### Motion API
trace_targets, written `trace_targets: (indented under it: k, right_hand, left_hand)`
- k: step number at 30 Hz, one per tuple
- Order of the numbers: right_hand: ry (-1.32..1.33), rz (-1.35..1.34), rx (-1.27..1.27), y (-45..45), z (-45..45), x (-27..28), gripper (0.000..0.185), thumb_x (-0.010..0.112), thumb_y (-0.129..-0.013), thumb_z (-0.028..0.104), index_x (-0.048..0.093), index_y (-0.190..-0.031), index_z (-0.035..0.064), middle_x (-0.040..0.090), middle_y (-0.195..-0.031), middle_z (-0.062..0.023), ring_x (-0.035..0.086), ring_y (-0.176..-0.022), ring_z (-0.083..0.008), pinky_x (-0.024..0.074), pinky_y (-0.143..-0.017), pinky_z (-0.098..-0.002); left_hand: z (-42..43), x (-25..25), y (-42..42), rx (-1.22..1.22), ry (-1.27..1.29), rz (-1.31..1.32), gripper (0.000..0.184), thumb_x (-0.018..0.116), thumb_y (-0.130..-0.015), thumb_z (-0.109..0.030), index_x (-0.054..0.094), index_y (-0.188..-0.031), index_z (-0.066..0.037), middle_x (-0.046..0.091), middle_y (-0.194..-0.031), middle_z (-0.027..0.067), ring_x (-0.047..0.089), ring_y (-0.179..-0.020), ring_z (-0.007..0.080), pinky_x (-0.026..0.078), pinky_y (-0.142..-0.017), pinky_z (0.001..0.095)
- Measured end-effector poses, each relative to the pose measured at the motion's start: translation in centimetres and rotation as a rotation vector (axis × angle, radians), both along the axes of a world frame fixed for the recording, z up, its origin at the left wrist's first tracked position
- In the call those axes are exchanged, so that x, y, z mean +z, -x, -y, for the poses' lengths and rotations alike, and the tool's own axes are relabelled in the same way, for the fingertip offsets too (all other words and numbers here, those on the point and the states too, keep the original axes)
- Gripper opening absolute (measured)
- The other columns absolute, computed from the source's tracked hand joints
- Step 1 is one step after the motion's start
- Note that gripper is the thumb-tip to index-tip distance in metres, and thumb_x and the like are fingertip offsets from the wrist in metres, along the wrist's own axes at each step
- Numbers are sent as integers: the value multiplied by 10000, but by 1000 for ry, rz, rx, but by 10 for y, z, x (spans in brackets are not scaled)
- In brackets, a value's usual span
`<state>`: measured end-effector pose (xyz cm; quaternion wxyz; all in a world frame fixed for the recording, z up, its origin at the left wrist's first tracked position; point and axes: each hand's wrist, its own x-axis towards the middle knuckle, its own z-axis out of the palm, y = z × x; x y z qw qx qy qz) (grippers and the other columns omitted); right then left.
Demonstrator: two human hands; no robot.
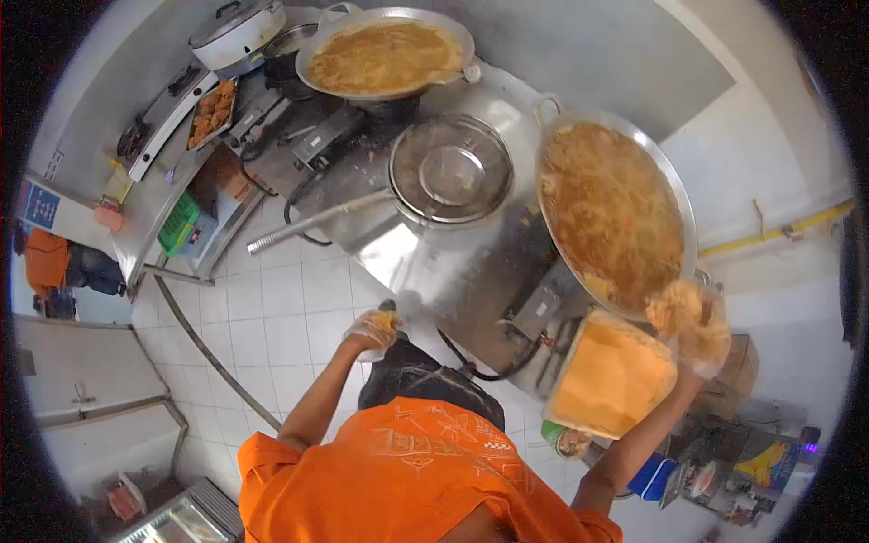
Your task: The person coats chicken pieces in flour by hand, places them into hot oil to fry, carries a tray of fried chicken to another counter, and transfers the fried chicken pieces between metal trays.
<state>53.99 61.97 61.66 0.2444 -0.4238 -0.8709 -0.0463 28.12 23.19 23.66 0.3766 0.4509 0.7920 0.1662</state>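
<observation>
My right hand (701, 342), in a clear plastic glove coated with batter or flour, is closed round a piece of battered food (679, 306) at the near rim of the right wok (615, 213). That wok holds bubbling brown oil. Just below it lies a tray of orange-yellow flour (611, 373). My left hand (376, 331), also in a clear glove with yellow residue, is held beside my body over the floor. Its fingers are curled, and what they hold, if anything, is too small to name.
A second oil-filled wok (385, 56) sits at the back. Between the woks lies a long-handled strainer (453, 172) on the steel counter (398, 249). Fried pieces fill a tray (213, 113) at the left. Burner hoses hang off the counter edge. Another person (50, 262) is at far left.
</observation>
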Motion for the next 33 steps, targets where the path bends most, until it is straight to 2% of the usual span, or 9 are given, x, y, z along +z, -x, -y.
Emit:
trace_targets:
  k: [7, 12, 17, 20, 21, 24, 27, 30, 33]
  right_hand:
    - [141, -155, 451, 443, 77, -34, 271, 701, -745, 238, 630, -961, 91, 673, -885, -138, 647, -812, -301, 497, -708, -380]
    - [70, -169, 667, 743, 72, -170, 184, 670, -763, 201, 625, -914, 106, 661, -911, -128, 628, -850, -317, 492, -735, -398]
    - [157, 155, 539, 878, 103, -247, 282, 627, -788, 305, 636, -1008, 129, 660, -1002, -137, 616, -947, -329, 470, -856, -406]
    - [68, 95, 474, 894, 87, -281, 287, 609, -799, 320, 649, -1021, 145, 663, -1001, -145, 614, -961, -332, 477, -838, -412]
    - [96, 46, 477, 892, 81, -277, 294, 603, -801, 328, 651, -1020, 138, 664, -1002, -148, 616, -957, -332, 478, -834, -416]
    - [232, -50, 392, 854, 116, -195, 324, 590, -805, 350, 661, -1010, 109, 667, -995, -157, 623, -932, -337, 481, -820, -428]
    - [304, -146, 461, 761, 158, -156, 350, 590, -805, 368, 670, -991, 82, 676, -952, -167, 636, -876, -350, 486, -798, -437]
    - [727, 30, 430, 631, 198, -144, 348, 592, -809, 369, 686, -976, 78, 684, -940, -165, 659, -863, -300, 501, -771, -393]
    - [900, 191, 452, 469, 198, -187, 305, 629, -802, 320, 690, -961, 67, 693, -909, -138, 665, -811, -257, 503, -750, -351]
  left_hand:
    - [79, -39, 225, 128, -13, 30, 292, 567, -784, -210, 621, -1064, -143, 668, -959, 132, 630, -867, 326, 491, -805, 422]
    - [178, -74, 334, 329, -60, -159, 233, 548, -789, -160, 611, -1005, -99, 662, -896, 117, 633, -797, 298, 505, -735, 406]
    - [238, -65, 371, 674, -21, 149, 212, 555, -777, -101, 600, -981, -64, 649, -914, 97, 631, -766, 240, 516, -684, 324]
    - [261, -62, 372, 679, -82, -22, 198, 545, -785, -94, 609, -970, -66, 647, -935, 108, 631, -763, 246, 519, -677, 321]
    - [265, -49, 371, 837, -134, 258, 204, 525, -796, -67, 599, -986, -55, 641, -890, 79, 619, -719, 228, 518, -665, 319]
    - [298, -109, 349, 575, -168, -164, 221, 480, -812, -26, 570, -1014, -21, 612, -841, 38, 585, -675, 173, 515, -622, 304]
    - [299, -130, 337, 592, -189, 226, 241, 446, -831, -34, 550, -1045, 5, 571, -698, 51, 547, -574, 143, 491, -518, 272]
    - [267, -127, 306, 467, 50, 189, 183, 512, -794, -168, 680, -775, -98, 643, -1115, 47, 651, -845, 222, 521, -757, 353]
    - [252, -184, 259, 202, -5, 24, 188, 513, -792, -171, 686, -790, -96, 642, -1119, 34, 649, -859, 214, 525, -765, 347]
